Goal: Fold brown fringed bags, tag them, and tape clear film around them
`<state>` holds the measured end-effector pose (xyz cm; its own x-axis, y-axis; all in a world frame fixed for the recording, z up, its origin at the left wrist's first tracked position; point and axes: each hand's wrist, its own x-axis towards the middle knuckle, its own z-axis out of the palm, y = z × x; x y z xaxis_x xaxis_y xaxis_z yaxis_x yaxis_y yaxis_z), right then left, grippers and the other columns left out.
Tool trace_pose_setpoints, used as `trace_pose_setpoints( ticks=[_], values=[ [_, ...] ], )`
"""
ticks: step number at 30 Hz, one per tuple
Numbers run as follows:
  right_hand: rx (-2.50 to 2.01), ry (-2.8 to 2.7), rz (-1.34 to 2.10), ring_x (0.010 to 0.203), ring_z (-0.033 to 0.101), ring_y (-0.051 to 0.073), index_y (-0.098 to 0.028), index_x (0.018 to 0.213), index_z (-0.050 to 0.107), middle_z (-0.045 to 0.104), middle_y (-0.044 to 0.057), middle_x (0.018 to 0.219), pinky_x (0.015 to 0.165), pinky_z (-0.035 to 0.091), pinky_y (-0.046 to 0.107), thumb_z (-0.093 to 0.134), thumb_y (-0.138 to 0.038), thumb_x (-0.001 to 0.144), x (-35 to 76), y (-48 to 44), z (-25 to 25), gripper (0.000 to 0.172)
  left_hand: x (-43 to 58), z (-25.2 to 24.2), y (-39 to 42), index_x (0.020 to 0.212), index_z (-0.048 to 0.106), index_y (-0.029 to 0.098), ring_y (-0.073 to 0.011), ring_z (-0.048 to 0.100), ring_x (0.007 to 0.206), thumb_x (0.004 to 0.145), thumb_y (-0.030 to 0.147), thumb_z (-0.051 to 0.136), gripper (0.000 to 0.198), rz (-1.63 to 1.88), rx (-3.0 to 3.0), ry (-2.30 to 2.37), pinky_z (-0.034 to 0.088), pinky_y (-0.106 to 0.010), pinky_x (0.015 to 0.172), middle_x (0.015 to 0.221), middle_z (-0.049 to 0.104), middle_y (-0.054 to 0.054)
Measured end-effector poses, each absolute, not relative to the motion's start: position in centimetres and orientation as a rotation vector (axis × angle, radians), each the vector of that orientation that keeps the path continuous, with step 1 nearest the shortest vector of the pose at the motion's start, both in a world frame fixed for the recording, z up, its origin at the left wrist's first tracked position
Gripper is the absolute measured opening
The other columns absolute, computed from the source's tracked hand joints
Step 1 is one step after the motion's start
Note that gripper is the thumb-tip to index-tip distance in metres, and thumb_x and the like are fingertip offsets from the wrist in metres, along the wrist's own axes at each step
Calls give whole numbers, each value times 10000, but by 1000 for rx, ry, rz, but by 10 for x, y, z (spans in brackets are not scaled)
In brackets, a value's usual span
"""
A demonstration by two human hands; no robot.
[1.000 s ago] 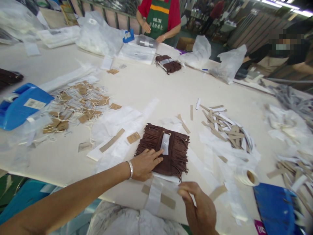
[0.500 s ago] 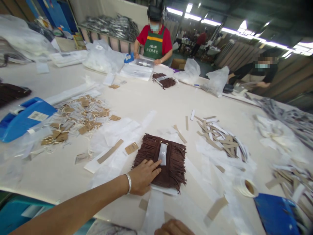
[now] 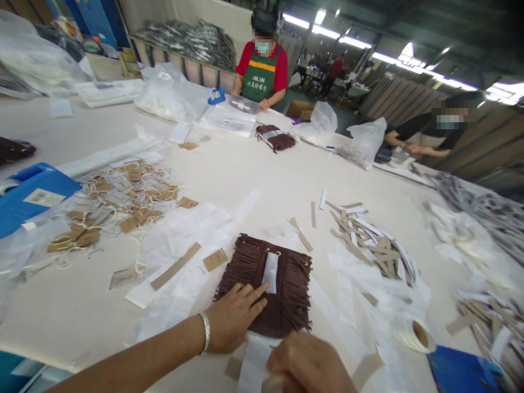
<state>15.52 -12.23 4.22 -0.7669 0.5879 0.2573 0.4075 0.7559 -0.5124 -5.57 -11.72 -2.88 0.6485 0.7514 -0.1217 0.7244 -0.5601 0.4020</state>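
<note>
A dark brown fringed bag [image 3: 290, 286] lies flat on the table, with a silvery wrapped strip [image 3: 271, 273] down its middle. My left hand [image 3: 233, 317], a bracelet on its wrist, rests on the bag with fingers stretched out, a fingertip touching the strip's lower end. Just below the bag, my right hand [image 3: 313, 364] is closed, fingers curled; what they hold, if anything, is hidden. Beside it a white paper sheet [image 3: 254, 363] sticks out from under the bag. A brown card tag [image 3: 215, 260] and a tan strip [image 3: 175, 266] lie left of the bag.
Stringed tags [image 3: 135, 218] lie heaped at left near a blue tape dispenser [image 3: 39, 196]. Tan and white strips [image 3: 382, 248] are piled at right, with a tape roll [image 3: 415, 334] and blue object [image 3: 462, 371]. Another fringed bag [image 3: 276, 137] lies before a co-worker [image 3: 262, 76]; plastic bags [image 3: 167, 93] stand behind.
My right hand has come up from the bottom edge toward the bag's lower edge. My left hand stays on the bag; both appear slightly lower in view.
</note>
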Motion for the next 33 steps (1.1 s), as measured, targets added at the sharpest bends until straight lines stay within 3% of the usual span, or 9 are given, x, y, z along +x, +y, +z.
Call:
trace_pose_setpoints(
  ticks=[3, 7, 11, 18, 21, 24, 28, 33],
  values=[
    [-1089, -2403, 904, 658, 564, 113, -216, 849, 555, 613, -12, 731, 606, 421, 227, 450, -289, 960, 144, -66, 49, 170, -57, -24, -114, 1392, 366, 173, -311, 394, 1210, 758, 278, 622, 691, 113, 2418, 1148, 307, -484, 1037, 1546, 241, -131],
    [-1391, -2286, 970, 660, 538, 125, -206, 783, 560, 584, -34, 705, 616, 373, 237, 536, -266, 901, 134, -12, 17, 135, -60, -17, -109, 1298, 451, 147, -293, 431, 1142, 761, 320, 637, 594, 122, 2334, 1129, 320, -462, 1031, 1370, 462, -138],
    [-1505, -2302, 846, 664, 527, 136, -206, 771, 561, 572, -35, 694, 627, 337, 248, 568, -261, 876, 130, -2, -20, 119, -58, -18, -108, 1276, 448, 151, -303, 390, 1212, 746, 324, 652, 593, 93, 2278, 1161, 279, -481, 1072, 1464, 365, -134],
    [-1540, -2313, 566, 748, 542, 163, -205, 780, 518, 579, 4, 765, 684, 342, 263, 515, -222, 900, 130, -15, -31, 121, -65, -23, -112, 1409, 273, 151, -326, 282, 1360, 741, 240, 588, 744, 146, 2191, 1121, 210, -517, 1136, 1530, 267, -148],
    [-1574, -2275, 559, 742, 546, 163, -210, 778, 524, 587, 1, 760, 673, 342, 260, 528, -223, 889, 130, -14, -34, 112, -63, -25, -110, 1435, 200, 183, -254, 402, 1292, 836, 256, 521, 683, 317, 2059, 1177, 309, -451, 1110, 1438, 409, -132],
    [-1604, -2229, 589, 724, 551, 154, -217, 775, 532, 594, -16, 749, 655, 330, 258, 563, -226, 867, 130, -12, -35, 97, -47, -34, -104, 1428, 238, 188, -210, 520, 1152, 919, 263, 454, 558, 402, 1969, 1353, 408, -389, 1032, 1316, 519, -121],
    [-1631, -2210, 619, 723, 564, 151, -225, 786, 542, 606, -28, 749, 659, 334, 259, 563, -213, 863, 130, -11, -35, 81, -20, -51, -96, 1439, 314, 218, -274, 478, 1211, 880, 242, 551, 608, 334, 2152, 1555, 421, -425, 995, 1418, 436, -127],
    [-1607, -2297, 615, 732, 592, 152, -233, 898, 549, 627, -28, 777, 657, 373, 257, 521, -178, 879, 132, -3, -37, 65, -13, -59, -94, 1449, 349, 174, -286, 530, 1094, 896, 392, 518, 618, 239, 2344, 1597, 441, -443, 893, 1573, 189, -141]
  ],
)
